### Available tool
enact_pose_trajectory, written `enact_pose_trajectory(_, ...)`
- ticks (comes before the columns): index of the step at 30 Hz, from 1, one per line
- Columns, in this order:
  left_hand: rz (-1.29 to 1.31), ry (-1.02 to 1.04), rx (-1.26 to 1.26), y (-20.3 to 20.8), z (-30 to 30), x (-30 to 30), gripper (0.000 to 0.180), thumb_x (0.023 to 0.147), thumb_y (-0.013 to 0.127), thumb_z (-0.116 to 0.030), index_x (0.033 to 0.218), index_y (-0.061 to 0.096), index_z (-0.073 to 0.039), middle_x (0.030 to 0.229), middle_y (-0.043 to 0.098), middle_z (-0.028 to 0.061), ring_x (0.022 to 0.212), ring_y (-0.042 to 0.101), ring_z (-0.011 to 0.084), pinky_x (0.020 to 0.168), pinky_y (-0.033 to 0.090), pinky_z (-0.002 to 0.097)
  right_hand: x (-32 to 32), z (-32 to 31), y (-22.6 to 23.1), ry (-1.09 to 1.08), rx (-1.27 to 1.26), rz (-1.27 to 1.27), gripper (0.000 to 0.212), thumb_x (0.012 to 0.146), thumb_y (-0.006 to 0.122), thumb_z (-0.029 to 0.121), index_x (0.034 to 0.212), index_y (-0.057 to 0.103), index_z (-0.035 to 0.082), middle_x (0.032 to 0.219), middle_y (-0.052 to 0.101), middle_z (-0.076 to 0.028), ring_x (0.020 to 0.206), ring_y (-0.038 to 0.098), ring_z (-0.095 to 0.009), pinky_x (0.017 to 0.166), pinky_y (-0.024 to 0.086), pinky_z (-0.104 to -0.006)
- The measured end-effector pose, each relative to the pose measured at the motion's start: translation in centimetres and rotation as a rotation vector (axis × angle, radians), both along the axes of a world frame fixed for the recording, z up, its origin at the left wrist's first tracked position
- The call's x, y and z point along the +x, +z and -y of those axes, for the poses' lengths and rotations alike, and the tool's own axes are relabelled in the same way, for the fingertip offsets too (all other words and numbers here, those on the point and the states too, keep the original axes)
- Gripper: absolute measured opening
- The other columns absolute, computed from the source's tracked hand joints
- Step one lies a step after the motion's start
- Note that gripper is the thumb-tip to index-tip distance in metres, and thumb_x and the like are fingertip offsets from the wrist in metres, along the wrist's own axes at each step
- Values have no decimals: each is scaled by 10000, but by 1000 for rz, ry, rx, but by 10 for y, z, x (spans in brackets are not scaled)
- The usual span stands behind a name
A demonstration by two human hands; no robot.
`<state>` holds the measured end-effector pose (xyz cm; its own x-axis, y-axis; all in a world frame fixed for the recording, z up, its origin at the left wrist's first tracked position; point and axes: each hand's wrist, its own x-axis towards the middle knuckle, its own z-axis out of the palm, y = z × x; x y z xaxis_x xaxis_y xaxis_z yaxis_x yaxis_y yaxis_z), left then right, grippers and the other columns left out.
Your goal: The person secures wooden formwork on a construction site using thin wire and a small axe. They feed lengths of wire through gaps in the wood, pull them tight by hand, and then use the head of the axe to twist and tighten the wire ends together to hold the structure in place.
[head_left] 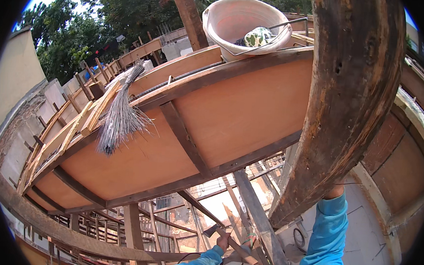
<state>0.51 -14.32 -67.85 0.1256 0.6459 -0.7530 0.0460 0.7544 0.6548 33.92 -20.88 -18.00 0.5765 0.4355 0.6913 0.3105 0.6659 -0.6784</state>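
A thick, dark, weathered wooden beam [351, 77] rises close in front of me on the right, its lower end near the middle. My right hand [334, 191] holds this beam near its lower right edge; the wood hides most of the fingers. Low in the middle, my left hand [223, 240] is closed around a hatchet [240, 250] near its dark head. Its wooden handle slants down to the right. Both arms wear blue sleeves. Ahead of me, a bundle of thin metal tie wires [119, 120] hangs over the top edge of a plywood formwork panel [256, 111].
On the formwork's top edge sits a pale bucket [217, 29] with a patterned green-and-white item [259, 36] inside. A dark timber post [260, 221] slants below the panel. Other timber supports crowd the lower left. A pale tiled floor [365, 227] lies far below, at right.
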Motion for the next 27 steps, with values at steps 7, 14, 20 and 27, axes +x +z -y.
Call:
enact_pose_trajectory(7,-25,0,0,-5,56,10,253,825,671,-309,741,604,-80,569,479,16,392,345,124,359,236,300,25,74,-61,125,-178,-375,414,821,641,-30,1209,500,12,961,623,-107,848,647,-177,701,558,-272)
enact_pose_trajectory(14,-132,19,18,11,95,19,338,765,667,-408,755,620,-74,613,526,33,435,392,135,394,280,311,22,150,-135,213,-388,-563,570,791,653,-44,1311,421,-34,969,607,-135,819,651,-184,696,559,-279)
enact_pose_trajectory(20,-92,73,-17,-5,109,16,315,751,662,-390,775,620,-78,625,538,36,442,417,151,396,317,324,-14,200,-194,254,-458,-722,546,790,673,-32,1279,433,-53,936,625,-154,798,662,-195,674,573,-282)
enact_pose_trajectory(27,-99,229,33,-32,103,17,289,758,679,-375,759,610,-94,583,515,29,418,437,164,374,327,341,-41,268,-278,126,-578,-979,252,843,673,69,1052,571,-27,840,672,-146,667,674,-182,569,585,-265)
